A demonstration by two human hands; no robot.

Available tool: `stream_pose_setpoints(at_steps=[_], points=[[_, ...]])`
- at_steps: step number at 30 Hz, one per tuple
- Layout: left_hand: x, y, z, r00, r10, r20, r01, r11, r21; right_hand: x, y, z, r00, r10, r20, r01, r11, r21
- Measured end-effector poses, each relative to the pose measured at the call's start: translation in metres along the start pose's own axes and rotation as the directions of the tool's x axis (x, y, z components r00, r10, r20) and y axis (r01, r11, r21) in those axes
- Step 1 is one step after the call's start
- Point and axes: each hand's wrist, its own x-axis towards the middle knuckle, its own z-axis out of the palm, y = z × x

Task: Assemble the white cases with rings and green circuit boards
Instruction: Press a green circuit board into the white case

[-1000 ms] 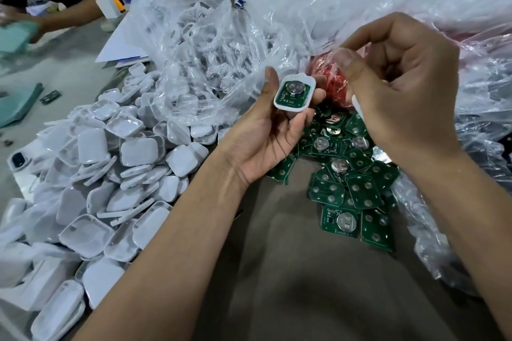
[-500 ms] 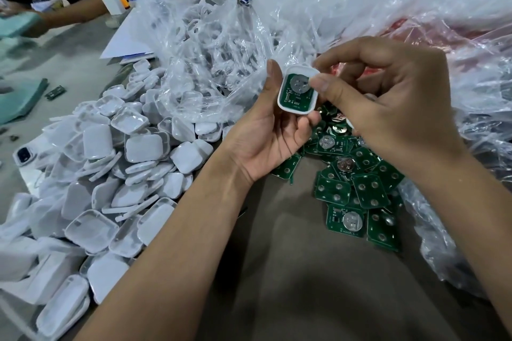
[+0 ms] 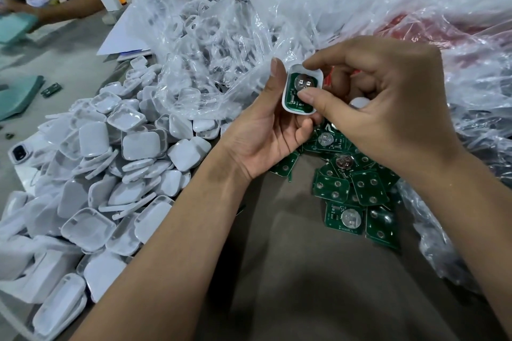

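The left hand (image 3: 266,133) grasps a white case (image 3: 302,91) — green circuit board (image 3: 297,90) inside — while the right hand (image 3: 388,108) pinches its edges.

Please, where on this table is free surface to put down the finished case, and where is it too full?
Bare table lies near the person, between the white case pile and the green boards. Another bare strip lies far left, beyond the pile. The plastic bags crowd the far side.

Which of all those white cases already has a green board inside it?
The white case held up in the left hand, with the right hand pressing on its green board. The cases in the pile show no board.
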Motion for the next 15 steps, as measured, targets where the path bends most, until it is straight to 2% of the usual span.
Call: stream_pose_setpoints(at_steps=[15], points=[[-0.0007,-0.0006,-0.0005,0.992,-0.010,-0.125,0.019,0.997,0.072,0.0016,0.0063,0.0051,0.996,-0.027,0.090,0.042,0.985,-0.168]])
